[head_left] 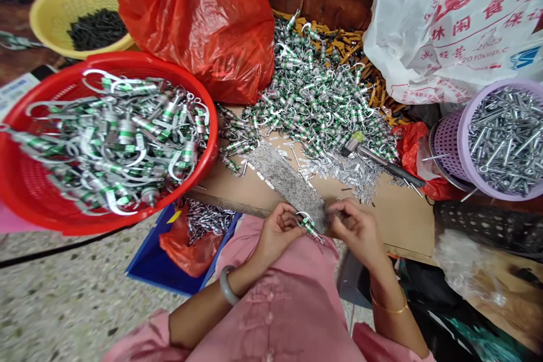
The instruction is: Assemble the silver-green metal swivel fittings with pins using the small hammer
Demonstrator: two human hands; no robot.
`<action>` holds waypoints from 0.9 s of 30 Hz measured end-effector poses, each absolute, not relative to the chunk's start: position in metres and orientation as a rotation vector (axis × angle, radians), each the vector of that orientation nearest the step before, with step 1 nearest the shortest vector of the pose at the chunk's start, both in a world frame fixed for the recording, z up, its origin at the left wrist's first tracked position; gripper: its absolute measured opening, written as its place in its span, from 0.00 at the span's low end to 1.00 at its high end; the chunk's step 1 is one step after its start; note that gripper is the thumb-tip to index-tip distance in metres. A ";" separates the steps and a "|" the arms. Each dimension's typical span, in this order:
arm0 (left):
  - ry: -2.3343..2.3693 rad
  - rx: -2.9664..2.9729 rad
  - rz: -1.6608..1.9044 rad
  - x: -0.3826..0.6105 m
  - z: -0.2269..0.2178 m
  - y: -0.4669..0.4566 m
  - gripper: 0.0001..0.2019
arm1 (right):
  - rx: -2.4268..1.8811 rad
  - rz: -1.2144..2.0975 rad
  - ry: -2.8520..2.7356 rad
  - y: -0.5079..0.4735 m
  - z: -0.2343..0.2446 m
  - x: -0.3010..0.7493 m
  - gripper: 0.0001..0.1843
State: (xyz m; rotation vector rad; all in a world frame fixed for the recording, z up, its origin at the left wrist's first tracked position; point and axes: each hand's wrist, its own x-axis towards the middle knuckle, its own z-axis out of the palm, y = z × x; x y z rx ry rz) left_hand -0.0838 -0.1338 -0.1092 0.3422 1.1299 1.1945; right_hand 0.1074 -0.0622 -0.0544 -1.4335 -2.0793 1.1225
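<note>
My left hand [278,232] is closed on a small silver clasp with a green band [309,224], held just over the near edge of the brown board [394,212]. My right hand [355,228] is pinched close beside it, fingertips meeting at the clasp; what they hold is too small to name. A grey stone slab [285,180] lies on the board right in front of both hands. Beyond it spreads a big heap of the same green-banded clasps [316,99].
A red basket [25,192] full of clasps sits at the left, a yellow basket [57,8] of dark parts behind it. A red plastic bag [199,17] and a white printed bag [458,28] stand at the back. A purple basket [470,141] holds metal pins. A blue bin [148,266] sits below.
</note>
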 end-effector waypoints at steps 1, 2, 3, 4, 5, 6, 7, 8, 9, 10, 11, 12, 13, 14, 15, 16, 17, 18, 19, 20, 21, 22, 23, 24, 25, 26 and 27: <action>1.130 0.343 1.198 -0.084 -0.109 -0.134 0.24 | -1.373 1.176 -2.122 -0.066 -0.050 0.099 0.09; 1.132 0.347 1.202 -0.084 -0.109 -0.134 0.24 | -1.336 1.198 -2.163 -0.070 -0.048 0.091 0.09; 1.134 0.353 1.205 -0.084 -0.109 -0.134 0.23 | -1.321 1.187 -2.200 -0.073 -0.047 0.084 0.10; 1.133 0.361 1.207 -0.084 -0.108 -0.134 0.23 | -1.327 1.145 -2.231 -0.076 -0.047 0.078 0.10; 1.132 0.368 1.207 -0.084 -0.108 -0.135 0.23 | -1.343 1.087 -2.253 -0.078 -0.049 0.074 0.10; 1.132 0.373 1.207 -0.084 -0.108 -0.135 0.23 | -1.365 1.029 -2.266 -0.079 -0.050 0.072 0.10; 1.132 0.375 1.207 -0.084 -0.109 -0.135 0.23 | -1.387 0.983 -2.270 -0.080 -0.052 0.071 0.10; 1.134 0.374 1.208 -0.084 -0.109 -0.135 0.23 | -1.403 0.957 -2.269 -0.080 -0.053 0.072 0.09; 1.136 0.373 1.212 -0.083 -0.109 -0.135 0.23 | -1.413 0.943 -2.266 -0.080 -0.054 0.073 0.08; 1.139 0.372 1.216 -0.083 -0.109 -0.135 0.23 | -1.420 0.934 -2.264 -0.080 -0.054 0.074 0.08; 1.140 0.374 1.220 -0.083 -0.109 -0.134 0.23 | -1.422 0.928 -2.267 -0.080 -0.054 0.075 0.07; 1.140 0.376 1.222 -0.083 -0.110 -0.134 0.22 | -1.421 0.923 -2.275 -0.080 -0.054 0.075 0.06; 1.139 0.379 1.222 -0.082 -0.110 -0.134 0.22 | -1.417 0.919 -2.286 -0.081 -0.054 0.075 0.06; 1.139 0.382 1.221 -0.082 -0.110 -0.135 0.22 | -1.415 0.917 -2.297 -0.082 -0.053 0.075 0.06; 1.139 0.384 1.220 -0.082 -0.110 -0.135 0.21 | -1.417 0.919 -2.304 -0.083 -0.053 0.074 0.06; 1.139 0.384 1.220 -0.082 -0.110 -0.135 0.22 | -1.420 0.930 -2.305 -0.083 -0.053 0.074 0.06; 1.139 0.383 1.221 -0.082 -0.111 -0.135 0.22 | -1.420 0.955 -2.303 -0.083 -0.053 0.075 0.06; 1.139 0.379 1.223 -0.082 -0.111 -0.135 0.22 | -1.414 0.989 -2.297 -0.081 -0.053 0.076 0.06; 1.139 0.375 1.225 -0.082 -0.111 -0.135 0.22 | -1.401 1.015 -2.288 -0.076 -0.053 0.079 0.06; 1.140 0.370 1.228 -0.083 -0.111 -0.135 0.22 | -1.391 1.010 -2.273 -0.069 -0.053 0.084 0.06; 1.142 0.367 1.228 -0.084 -0.110 -0.134 0.22 | -1.400 0.949 -2.246 -0.057 -0.053 0.090 0.06; 1.145 0.367 1.230 -0.085 -0.110 -0.134 0.22 | -1.427 0.828 -2.224 -0.042 -0.054 0.097 0.07; 1.150 0.370 1.233 -0.087 -0.110 -0.133 0.22 | -1.474 0.658 -2.186 -0.024 -0.055 0.104 0.09; 1.153 0.375 1.236 -0.088 -0.110 -0.132 0.22 | -1.548 0.428 -2.144 -0.003 -0.057 0.111 0.10; 1.154 0.381 1.239 -0.090 -0.110 -0.131 0.22 | -1.612 0.232 -2.164 0.018 -0.059 0.118 0.10; 1.154 0.386 1.240 -0.090 -0.110 -0.130 0.22 | -1.643 0.171 -2.159 0.039 -0.062 0.123 0.10; 1.155 0.389 1.242 -0.091 -0.110 -0.130 0.22 | -1.651 0.147 -2.167 0.057 -0.066 0.127 0.09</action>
